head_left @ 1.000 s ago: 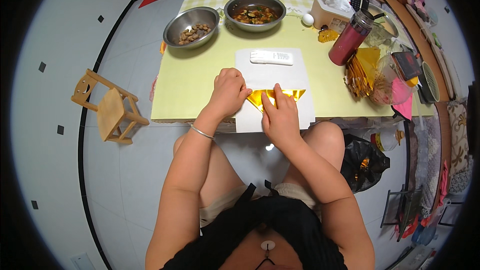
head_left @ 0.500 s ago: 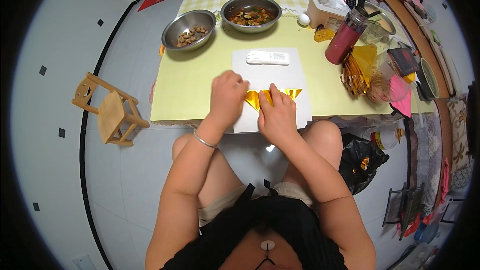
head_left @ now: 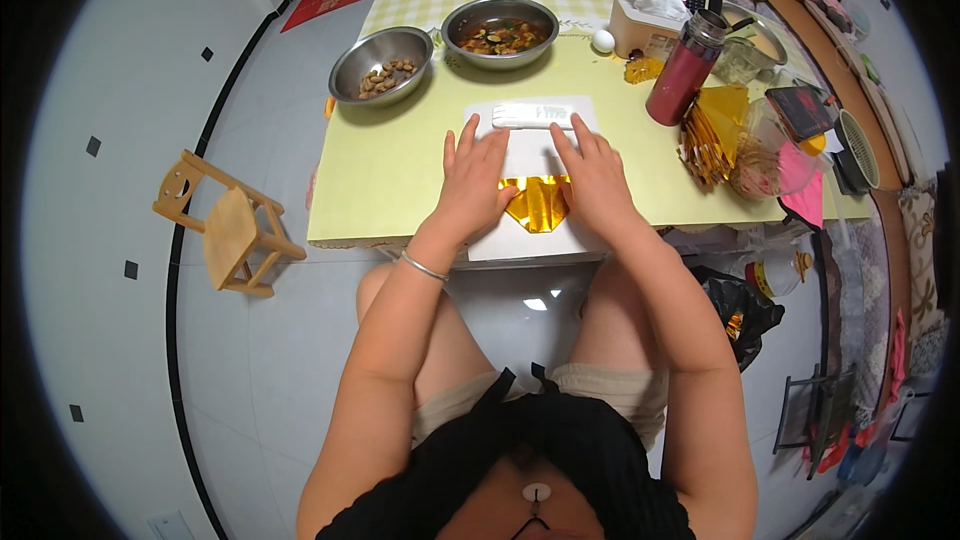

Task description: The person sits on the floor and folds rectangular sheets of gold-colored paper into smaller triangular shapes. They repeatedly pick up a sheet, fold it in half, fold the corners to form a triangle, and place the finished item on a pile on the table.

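Observation:
A folded piece of shiny gold foil paper (head_left: 538,206) lies on a white sheet (head_left: 530,155) at the table's near edge, wide at the top and narrowing toward me. On its left side is my left hand (head_left: 474,180), fingers stretched out and apart, its thumb at the foil's edge. My right hand (head_left: 597,178) lies on the other side with fingers spread, the thumb likewise at the foil's edge. Neither hand is closed round anything. Just beyond the foil, a long white plastic device (head_left: 532,116) rests across the sheet, close to the fingertips of both hands.
Two metal bowls stand at the back left, one with peanuts (head_left: 388,78), one with cooked food in broth (head_left: 497,38). On the right are a red flask (head_left: 688,70), gold folded papers (head_left: 712,145), a tissue box (head_left: 640,28) and an egg (head_left: 603,41). A wooden chair (head_left: 228,230) stands left.
Both hands have moved apart and opened out, the right one off the foil's top. The foil's outer corners no longer stick out sideways; its shape is narrower.

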Available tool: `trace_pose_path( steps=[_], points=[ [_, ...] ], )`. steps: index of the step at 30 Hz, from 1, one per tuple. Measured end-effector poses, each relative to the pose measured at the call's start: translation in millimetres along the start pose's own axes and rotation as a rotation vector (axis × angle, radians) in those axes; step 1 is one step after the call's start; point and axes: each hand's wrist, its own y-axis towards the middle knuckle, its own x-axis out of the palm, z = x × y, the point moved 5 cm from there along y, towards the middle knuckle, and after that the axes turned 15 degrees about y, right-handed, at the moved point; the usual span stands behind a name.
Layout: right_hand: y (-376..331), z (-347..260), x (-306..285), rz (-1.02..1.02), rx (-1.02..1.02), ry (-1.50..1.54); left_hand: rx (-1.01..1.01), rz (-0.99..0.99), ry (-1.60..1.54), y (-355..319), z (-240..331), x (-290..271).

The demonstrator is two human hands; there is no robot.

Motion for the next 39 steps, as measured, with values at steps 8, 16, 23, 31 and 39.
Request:
trace_pose_path(
  steps=[8,16,23,31,39],
  points=[
    [9.1,5.8,7.9,-0.264,-0.132,0.069,0.175,-0.283,0.020,11.5,6.7,0.6],
    [-32.3,15.0,22.4,-0.235,-0.148,0.202,0.245,-0.187,-0.041,-33.2,18.3,18.9],
    [-41.4,18.4,17.7,-0.311,-0.007,0.085,0.205,-0.379,-0.001,-54.5,9.8,-8.2],
    [-42.4,8.1,14.0,-0.272,0.033,0.054,0.350,-0.391,0.027,-60.1,8.6,-16.1],
    [-43.6,4.4,0.1,-0.298,-0.024,0.129,0.318,-0.344,-0.145,-62.3,-1.6,-22.0]
  ],
)
